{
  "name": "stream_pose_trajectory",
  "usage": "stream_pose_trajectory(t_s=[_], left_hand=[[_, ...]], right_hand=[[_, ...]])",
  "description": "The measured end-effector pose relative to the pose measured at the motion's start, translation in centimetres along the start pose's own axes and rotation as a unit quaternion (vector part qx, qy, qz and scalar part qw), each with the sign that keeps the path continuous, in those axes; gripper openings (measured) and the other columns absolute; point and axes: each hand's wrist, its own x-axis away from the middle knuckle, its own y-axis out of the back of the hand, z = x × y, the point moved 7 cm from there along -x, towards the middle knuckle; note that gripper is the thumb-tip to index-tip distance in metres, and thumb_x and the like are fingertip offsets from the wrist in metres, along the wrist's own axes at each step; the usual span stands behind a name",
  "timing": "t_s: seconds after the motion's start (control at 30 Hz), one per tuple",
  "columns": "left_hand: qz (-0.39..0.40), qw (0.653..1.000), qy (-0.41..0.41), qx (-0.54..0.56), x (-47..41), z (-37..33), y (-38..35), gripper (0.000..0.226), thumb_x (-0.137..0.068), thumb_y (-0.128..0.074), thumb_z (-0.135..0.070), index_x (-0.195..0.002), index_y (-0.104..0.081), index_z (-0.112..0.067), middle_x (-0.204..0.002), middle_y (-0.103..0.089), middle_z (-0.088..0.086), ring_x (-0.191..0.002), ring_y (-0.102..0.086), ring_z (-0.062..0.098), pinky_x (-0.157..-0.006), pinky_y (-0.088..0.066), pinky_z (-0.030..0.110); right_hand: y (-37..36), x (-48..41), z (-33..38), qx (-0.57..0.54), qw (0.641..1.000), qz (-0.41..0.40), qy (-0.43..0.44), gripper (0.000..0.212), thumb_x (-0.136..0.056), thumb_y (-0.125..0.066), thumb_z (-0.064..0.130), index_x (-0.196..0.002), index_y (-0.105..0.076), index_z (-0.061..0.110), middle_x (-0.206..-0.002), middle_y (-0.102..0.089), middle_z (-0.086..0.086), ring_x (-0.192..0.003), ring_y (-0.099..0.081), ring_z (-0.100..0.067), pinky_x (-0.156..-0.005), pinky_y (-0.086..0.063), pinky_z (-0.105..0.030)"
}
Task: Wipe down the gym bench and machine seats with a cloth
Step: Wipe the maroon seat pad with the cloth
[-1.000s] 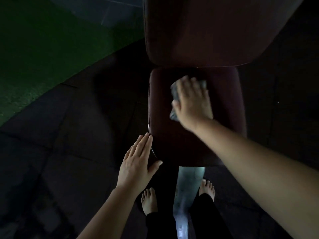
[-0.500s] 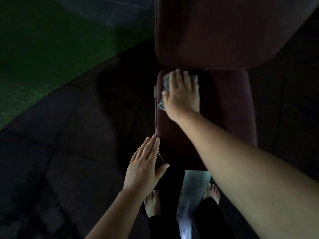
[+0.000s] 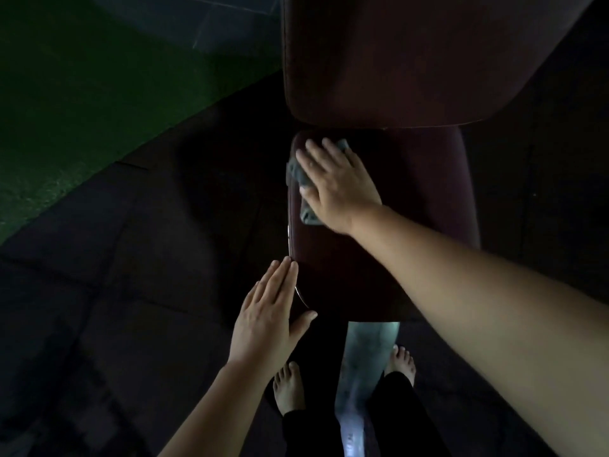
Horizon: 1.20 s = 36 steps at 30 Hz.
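Grey cloth (image 3: 296,171) at the far left corner of the dark red seat pad (image 3: 418,199), pressed flat under the right hand (image 3: 339,183), fingers straight, cloth edges showing past them, left hand (image 3: 267,318) flat and empty beside the pad's near left edge

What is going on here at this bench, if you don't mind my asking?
A person is wiping down a gym bench. Their right hand presses a grey cloth flat onto the far left corner of the dark red seat pad, just below the backrest pad. The left hand, fingers straight, lies along the seat's near left edge. The person stands barefoot astride the bench's metal frame.
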Motion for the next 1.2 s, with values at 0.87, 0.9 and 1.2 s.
stream_pose_trajectory(t_s=[0.87,0.9,1.2], left_hand=[[-0.004,1.000,0.008,0.012,0.0,-0.1,-0.1,0.086,-0.098,-0.043,-0.065,-0.166,-0.018,-0.020,-0.172,-0.015,-0.008,-0.159,-0.008,0.008,-0.124,-0.021,0.032],[-0.002,1.000,0.008,0.010,0.0,-0.1,-0.1,0.086,-0.098,-0.042,-0.066,-0.166,-0.017,-0.020,-0.172,-0.014,-0.008,-0.159,-0.007,0.008,-0.124,-0.020,0.031],[-0.014,1.000,0.005,0.020,0.1,0.0,-0.2,0.086,-0.097,-0.054,-0.061,-0.165,-0.023,-0.018,-0.172,-0.018,-0.007,-0.159,-0.011,0.009,-0.124,-0.023,0.033]], right_hand=[[-1.5,15.5,-10.1,-0.030,0.992,-0.037,-0.116,0.067,-0.104,-0.026,0.053,-0.165,-0.017,0.027,-0.173,-0.010,0.001,-0.160,-0.005,-0.022,-0.127,-0.017,-0.049],[-0.9,13.4,-11.3,-0.026,0.987,-0.045,-0.153,0.068,-0.104,-0.025,0.055,-0.165,-0.016,0.026,-0.173,-0.011,0.000,-0.159,-0.006,-0.023,-0.127,-0.017,-0.050],[-3.6,16.7,0.9,0.039,0.999,0.002,0.024,0.071,-0.104,-0.034,0.051,-0.165,-0.016,0.020,-0.173,-0.010,-0.003,-0.160,-0.004,-0.025,-0.124,-0.020,-0.054]])
